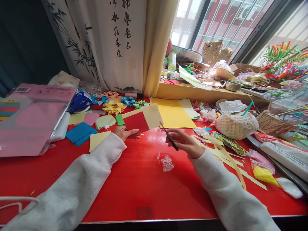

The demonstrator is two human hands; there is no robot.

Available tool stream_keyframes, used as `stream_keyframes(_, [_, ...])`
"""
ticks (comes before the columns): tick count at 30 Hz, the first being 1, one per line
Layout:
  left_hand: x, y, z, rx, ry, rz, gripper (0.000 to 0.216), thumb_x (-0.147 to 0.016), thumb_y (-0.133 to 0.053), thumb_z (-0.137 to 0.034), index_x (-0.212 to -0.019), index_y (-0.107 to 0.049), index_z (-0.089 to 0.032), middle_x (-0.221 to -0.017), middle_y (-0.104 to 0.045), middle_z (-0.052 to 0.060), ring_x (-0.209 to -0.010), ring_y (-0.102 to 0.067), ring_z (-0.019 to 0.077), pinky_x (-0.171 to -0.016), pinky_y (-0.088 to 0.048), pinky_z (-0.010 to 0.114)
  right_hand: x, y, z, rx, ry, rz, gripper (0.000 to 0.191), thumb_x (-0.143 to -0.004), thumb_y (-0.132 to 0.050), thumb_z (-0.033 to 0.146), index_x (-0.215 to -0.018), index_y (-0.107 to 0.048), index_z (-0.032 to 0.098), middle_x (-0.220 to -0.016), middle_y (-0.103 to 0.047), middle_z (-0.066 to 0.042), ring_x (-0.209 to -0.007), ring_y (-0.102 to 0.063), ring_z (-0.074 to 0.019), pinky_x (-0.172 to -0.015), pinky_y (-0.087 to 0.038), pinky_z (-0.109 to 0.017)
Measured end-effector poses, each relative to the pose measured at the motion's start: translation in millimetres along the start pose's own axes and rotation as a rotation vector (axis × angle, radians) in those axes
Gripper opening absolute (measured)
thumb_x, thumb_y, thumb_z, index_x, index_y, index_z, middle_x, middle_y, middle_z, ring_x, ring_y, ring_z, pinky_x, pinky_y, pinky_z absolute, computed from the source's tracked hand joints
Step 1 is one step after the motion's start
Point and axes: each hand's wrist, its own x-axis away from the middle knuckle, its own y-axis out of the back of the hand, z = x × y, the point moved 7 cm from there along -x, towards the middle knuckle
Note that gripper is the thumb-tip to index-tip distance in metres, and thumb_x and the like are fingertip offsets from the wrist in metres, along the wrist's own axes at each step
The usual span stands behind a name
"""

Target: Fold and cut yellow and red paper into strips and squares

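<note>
My left hand [124, 132] pinches the near edge of a red paper square [136, 123] that lies on the red table [144, 179]. A cream sheet [151, 115] sits under the far side of the red square. My right hand [184, 141] is closed round a pair of dark scissors [169, 138], whose blades point toward the red paper's right corner. Both arms wear white sleeves.
Yellow sheets [174, 115] lie behind the hands. Folded paper stars [114, 107], blue paper [80, 133] and a pink paper pack [31, 122] sit to the left. Cut yellow strips [231, 160], a netted ball [235, 125] and craft clutter crowd the right.
</note>
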Motion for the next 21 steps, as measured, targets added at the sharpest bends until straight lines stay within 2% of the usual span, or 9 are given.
stream_keyframes(2, [1.8, 5.0, -7.8, -0.015, -0.024, -0.054, 0.023, -0.048, -0.071, -0.024, -0.052, -0.052, -0.011, -0.048, -0.062, 0.002, -0.055, -0.062, 0.0211, -0.053, -0.052, 0.026, -7.9, -18.5, -23.2, -0.160, -0.066, 0.019, 0.034, -0.067, -0.056, 0.029, -0.095, -0.038, 0.023, -0.068, -0.045, 0.003, -0.055, -0.044, -0.0069, -0.050, -0.037, -0.021])
stream_keyframes(6, [8.3, 7.5, -19.6, -0.062, -0.038, -0.095, 0.022, -0.054, -0.067, -0.025, -0.068, -0.060, -0.010, -0.061, -0.066, 0.005, -0.058, -0.062, 0.0197, -0.047, -0.050, 0.023, -8.9, -41.2, -50.8, -0.201, -0.196, 0.078, 0.042, -0.060, -0.062, 0.036, -0.093, -0.043, 0.019, -0.063, -0.041, 0.004, -0.050, -0.038, -0.0050, -0.045, -0.031, -0.019])
stream_keyframes(10, [16.0, -0.8, -20.2, -0.120, -0.019, -0.074, 0.019, -0.054, -0.067, -0.026, -0.062, -0.059, -0.010, -0.055, -0.065, 0.006, -0.058, -0.062, 0.0220, -0.042, -0.048, 0.021, -2.1, -38.5, -51.4, -0.197, -0.264, 0.044, 0.049, -0.060, -0.057, 0.047, -0.095, -0.047, 0.015, -0.062, -0.041, 0.002, -0.048, -0.039, -0.0060, -0.043, -0.028, -0.020])
stream_keyframes(16, [23.2, -20.7, -11.6, -0.071, -0.022, 0.036, 0.016, -0.055, -0.067, -0.021, -0.065, -0.061, -0.011, -0.053, -0.064, 0.002, -0.056, -0.062, 0.0201, -0.058, -0.051, 0.028, 0.0, -36.3, -46.7, -0.212, -0.235, 0.006, 0.052, -0.057, -0.056, 0.053, -0.092, -0.047, 0.016, -0.062, -0.041, 0.002, -0.048, -0.037, -0.0062, -0.043, -0.027, -0.021])
stream_keyframes(21, [26.0, -27.0, -8.0, -0.089, -0.034, 0.084, 0.022, -0.054, -0.067, -0.024, -0.070, -0.062, -0.010, -0.057, -0.065, 0.004, -0.054, -0.062, 0.0219, -0.061, -0.051, 0.035, -0.6, -38.8, -47.2, -0.220, -0.256, 0.008, 0.051, -0.055, -0.057, 0.053, -0.088, -0.045, 0.017, -0.061, -0.040, 0.003, -0.045, -0.034, -0.0055, -0.039, -0.023, -0.020])
